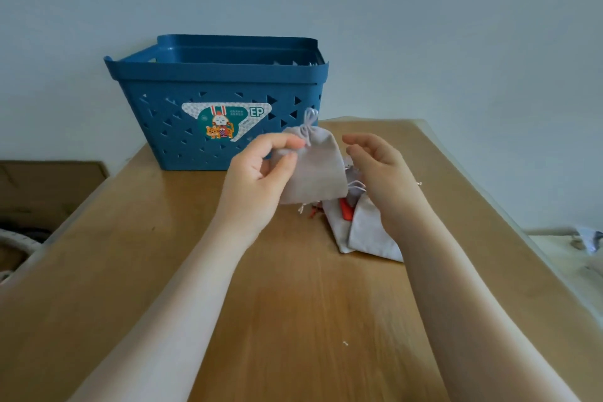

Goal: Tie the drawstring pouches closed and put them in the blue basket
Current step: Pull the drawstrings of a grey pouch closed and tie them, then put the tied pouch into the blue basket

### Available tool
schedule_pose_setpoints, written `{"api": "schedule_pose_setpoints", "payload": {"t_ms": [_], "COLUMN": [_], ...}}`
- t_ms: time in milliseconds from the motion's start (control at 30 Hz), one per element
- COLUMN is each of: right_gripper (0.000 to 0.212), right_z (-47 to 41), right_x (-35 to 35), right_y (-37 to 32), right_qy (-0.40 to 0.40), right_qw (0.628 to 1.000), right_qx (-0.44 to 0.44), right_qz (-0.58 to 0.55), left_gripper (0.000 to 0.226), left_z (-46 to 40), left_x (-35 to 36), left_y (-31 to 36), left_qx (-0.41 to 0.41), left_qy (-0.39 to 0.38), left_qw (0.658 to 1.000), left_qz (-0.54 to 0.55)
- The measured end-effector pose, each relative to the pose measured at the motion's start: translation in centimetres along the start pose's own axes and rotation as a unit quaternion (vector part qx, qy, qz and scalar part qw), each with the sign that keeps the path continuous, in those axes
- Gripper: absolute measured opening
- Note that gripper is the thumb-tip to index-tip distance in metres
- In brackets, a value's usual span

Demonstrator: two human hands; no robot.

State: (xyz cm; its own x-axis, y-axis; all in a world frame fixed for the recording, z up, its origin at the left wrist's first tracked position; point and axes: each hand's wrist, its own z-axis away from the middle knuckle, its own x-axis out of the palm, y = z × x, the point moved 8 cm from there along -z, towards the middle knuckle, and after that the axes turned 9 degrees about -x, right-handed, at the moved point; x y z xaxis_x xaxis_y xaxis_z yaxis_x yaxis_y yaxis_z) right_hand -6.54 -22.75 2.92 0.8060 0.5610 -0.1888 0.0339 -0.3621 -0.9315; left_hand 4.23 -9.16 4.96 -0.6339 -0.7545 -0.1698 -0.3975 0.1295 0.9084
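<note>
A grey drawstring pouch (pixel 313 170) sits at the centre of the frame, lifted above the wooden worktop (pixel 293 303), its mouth gathered and a pale cord bow (pixel 309 122) standing up from the top against the basket's lower right corner. The left hand (pixel 257 173) has its grip on this pouch: thumb and fingertips pinch the cloth at its upper left edge, just below the gathered neck, with the forearm running down to the lower left of the frame. The right hand (pixel 375 166), just right of centre, is beside the pouch with its fingers loosely curved and its grip holding nothing; whether the fingertips touch the pouch's right edge cannot be told. Below and to the right of the held pouch, partly under the right wrist, a small heap of further grey pouches (pixel 362 232) lies on the worktop, with loose cord ends (pixel 355 186) showing at its top and something orange-red (pixel 346 212) peeping between the cloth. The blue basket (pixel 182 137) stands upright at the far end of the worktop, in the upper centre-left of the frame, its wall pierced with triangular holes and bearing a sticker (pixel 225 122) with a cartoon rabbit and the letters EP. A pale wall (pixel 424 26) fills the upper part of the frame, and a brown cardboard box (pixel 49 186) shows at the left edge beyond the worktop.
</note>
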Motion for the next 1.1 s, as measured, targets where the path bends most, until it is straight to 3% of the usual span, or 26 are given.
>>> {"api": "schedule_pose_setpoints", "payload": {"t_ms": [333, 500, 600, 700, 800, 900, 1033, 1100], "right_gripper": [0.014, 0.012, 0.012, 0.012, 0.012, 0.013, 0.014, 0.016], "right_z": [-3.6, -6.2, -7.2, -7.6, -7.4, -6.8, -5.7, -4.6], "right_x": [0.9, 2.2, 3.0, 3.6, 3.2, 2.0, 0.9, -0.3], "right_y": [-3.3, -4.3, -3.0, -1.4, 0.1, 1.4, 3.7, 3.8], "right_qy": [-0.042, -0.059, -0.052, -0.061, -0.058, -0.041, -0.060, -0.024], "right_qw": [0.999, 0.997, 0.998, 0.997, 0.997, 0.985, 0.935, 0.918], "right_qx": [-0.023, -0.042, -0.031, -0.022, -0.019, -0.038, -0.051, -0.075], "right_qz": [-0.007, -0.001, -0.006, 0.029, 0.053, 0.161, 0.345, 0.390], "left_gripper": [0.038, 0.054, 0.059, 0.055, 0.044, 0.028, 0.021, 0.022], "left_z": [-6.5, -12.6, -14.4, -14.6, -12.9, -10.2, -6.6, -5.1], "left_x": [-2.3, -3.3, -2.9, -3.1, -2.8, -1.2, 1.7, 2.9], "left_y": [3.9, 3.4, 1.4, 1.1, 2.1, 2.2, -0.2, -1.5], "left_qx": [0.013, -0.088, -0.151, -0.115, -0.016, 0.053, 0.038, 0.023], "left_qy": [0.103, 0.095, 0.049, 0.050, 0.075, 0.030, -0.092, -0.128], "left_qw": [0.991, 0.992, 0.986, 0.975, 0.965, 0.964, 0.962, 0.956], "left_qz": [-0.081, 0.011, -0.049, -0.185, -0.249, -0.260, -0.254, -0.264]}}
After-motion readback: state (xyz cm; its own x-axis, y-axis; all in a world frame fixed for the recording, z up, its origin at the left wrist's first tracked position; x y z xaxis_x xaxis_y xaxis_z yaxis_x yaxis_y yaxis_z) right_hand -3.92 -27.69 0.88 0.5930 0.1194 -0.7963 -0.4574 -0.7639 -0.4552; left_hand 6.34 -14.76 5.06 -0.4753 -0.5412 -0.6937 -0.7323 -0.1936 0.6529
